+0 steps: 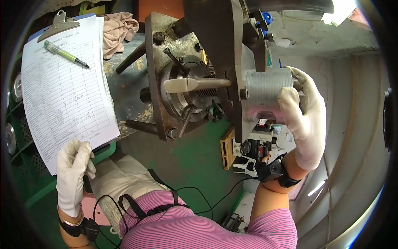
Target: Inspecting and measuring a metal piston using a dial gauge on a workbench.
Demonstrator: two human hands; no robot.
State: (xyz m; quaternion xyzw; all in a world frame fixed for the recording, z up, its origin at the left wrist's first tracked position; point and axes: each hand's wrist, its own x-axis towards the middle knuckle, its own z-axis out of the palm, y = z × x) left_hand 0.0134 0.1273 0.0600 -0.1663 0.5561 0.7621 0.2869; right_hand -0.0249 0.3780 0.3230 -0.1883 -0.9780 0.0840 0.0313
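Observation:
In a white glove, my right hand (306,120) grips the outer end of a shiny metal cylinder with fine ribs (267,85). Thumb and fingers sit on either side of it, and a round opening shows low on its wall. The cylinder lies against the dark upright plate (237,54) of a heavy metal machine. My left hand (74,172), gloved too, is curled closed by the lower corner of a stack of printed sheets (70,99); whatever its fingers may hold is hidden. A green pen (66,54) lies on the sheets, under the clipboard's metal clip (59,27).
Between the papers and the cylinder stands the machine's steel flange (155,83), with protruding rods and a lever handle (195,85). A crumpled cloth (118,33) lies behind the papers. Green crates (25,174) holding round metal parts are at the left. A wooden pallet (226,147) stands farther off.

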